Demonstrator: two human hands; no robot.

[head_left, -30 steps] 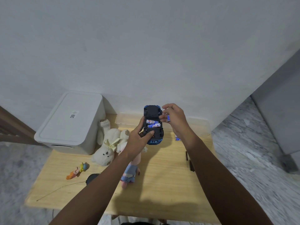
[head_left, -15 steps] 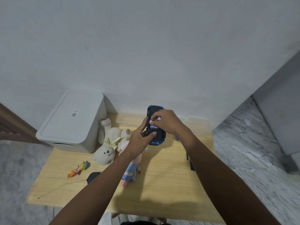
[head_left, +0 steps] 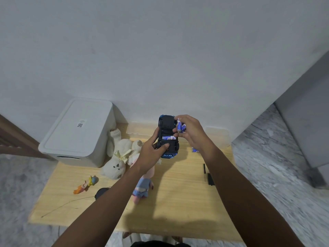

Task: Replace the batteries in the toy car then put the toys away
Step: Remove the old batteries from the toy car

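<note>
My left hand [head_left: 151, 154] grips the blue toy car [head_left: 167, 125], held upside down above the wooden table [head_left: 178, 202] with its black underside facing me. One blue-and-white battery [head_left: 169, 138] lies in the open compartment. My right hand [head_left: 191, 132] is beside the car's right side and pinches two blue batteries [head_left: 180, 126] between thumb and fingers. More blue batteries [head_left: 195, 149] lie on the table under my right wrist. A white plush bunny [head_left: 117, 157], a pink doll in blue [head_left: 142, 186] and a small orange figure [head_left: 86, 184] lie on the table's left half.
A white lidded storage box [head_left: 78, 132] stands at the back left against the wall. A clear plastic container [head_left: 216, 135] sits at the back. Two black flat pieces [head_left: 210, 178] lie to the right, and a black round object [head_left: 100, 192] with a thin wire lies near the front left.
My right hand went onto the car's battery compartment, then lifted away to the right with batteries in its fingers. One battery is left in the compartment. My left hand kept the car steady.
</note>
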